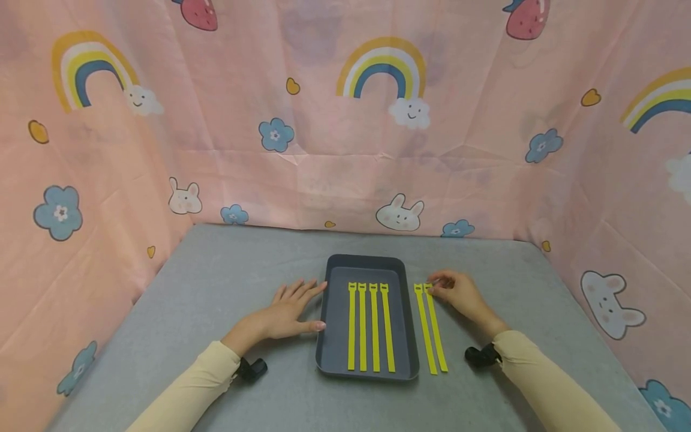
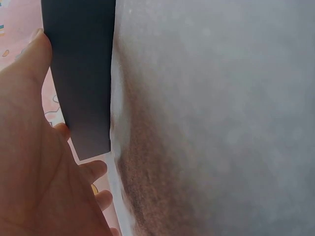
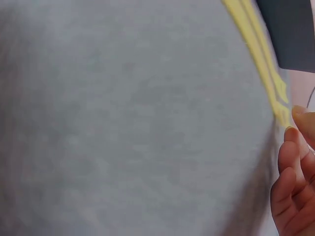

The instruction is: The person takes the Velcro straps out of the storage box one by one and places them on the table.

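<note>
"If we go from left to right, what comes first?"

"Left hand (image 1: 286, 312). It grasps nothing: its fingers are straight and spread, with thumb and forefinger tips against the tray (image 1: 336, 327)'s left side. I'd say it steadies the tray."

"And in the tray?"

"Four straps (image 1: 362, 330), yellow, side by side and apart, heads toward the far end."

"Any outside?"

"Two more, on the table (image 1: 518, 288) just right of the tray: the inner strap (image 1: 426, 330) and the outer strap (image 1: 436, 330). They lie close together, spreading a little toward their tails."

"Then the right hand (image 1: 459, 295)?"

"Its bent thumb and forefinger are at the outer strap's head. Whether they pinch it, I cannot tell, even from the right wrist view."

"So which step is this?"

"Handling one strap of a matched set between table and tray, in my judgement. Whether the tray is being filled or unloaded, these pictures don't settle."

"What does the next move call for?"

"If the strap is to be picked up, a firm pinch on the head and a lift that doesn't drag its neighbour. If it's being laid down, a clean release that leaves it straight."
</note>
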The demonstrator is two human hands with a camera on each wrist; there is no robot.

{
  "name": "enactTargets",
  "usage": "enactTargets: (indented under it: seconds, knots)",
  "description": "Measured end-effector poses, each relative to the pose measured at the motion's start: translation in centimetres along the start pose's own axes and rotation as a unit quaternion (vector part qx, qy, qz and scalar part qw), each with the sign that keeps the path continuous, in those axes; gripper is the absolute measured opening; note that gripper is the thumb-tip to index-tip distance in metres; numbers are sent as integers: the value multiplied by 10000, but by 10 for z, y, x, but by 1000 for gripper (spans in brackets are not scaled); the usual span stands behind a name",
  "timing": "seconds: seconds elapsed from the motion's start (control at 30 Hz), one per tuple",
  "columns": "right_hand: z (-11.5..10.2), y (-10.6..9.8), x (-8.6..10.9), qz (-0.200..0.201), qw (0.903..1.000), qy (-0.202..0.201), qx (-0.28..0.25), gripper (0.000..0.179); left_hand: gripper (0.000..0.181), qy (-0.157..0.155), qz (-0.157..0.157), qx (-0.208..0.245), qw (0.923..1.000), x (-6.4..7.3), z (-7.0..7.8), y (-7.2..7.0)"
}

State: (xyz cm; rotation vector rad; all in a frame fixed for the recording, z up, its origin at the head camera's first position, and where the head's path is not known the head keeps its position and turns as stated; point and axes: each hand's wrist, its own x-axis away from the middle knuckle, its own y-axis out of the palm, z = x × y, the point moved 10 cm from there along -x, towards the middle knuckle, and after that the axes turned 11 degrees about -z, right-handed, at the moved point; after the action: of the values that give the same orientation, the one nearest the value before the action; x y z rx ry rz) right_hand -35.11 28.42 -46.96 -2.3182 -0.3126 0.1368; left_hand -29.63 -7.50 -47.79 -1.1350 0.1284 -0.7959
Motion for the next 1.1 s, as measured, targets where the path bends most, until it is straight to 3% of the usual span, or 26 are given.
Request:
enactTargets:
  seconds: [0.23,0.67,0.8,1.1]
  knots:
    - [-18,-19,0,28,10000,83,2,28,90,12,-14,20,10000,0,-1,0]
    - [-74,-61,1,188,9993,-307,112,33,90,-28,-38,17,10000,-1,-2,1]
    - [-78,-57,0,161,9995,-244,79,33,90,-11,-23,7,10000,-1,-1,0]
    - [-80,-24,-6,-46,9996,-189,-226,34,89,57,6,10,10000,-1,0,0]
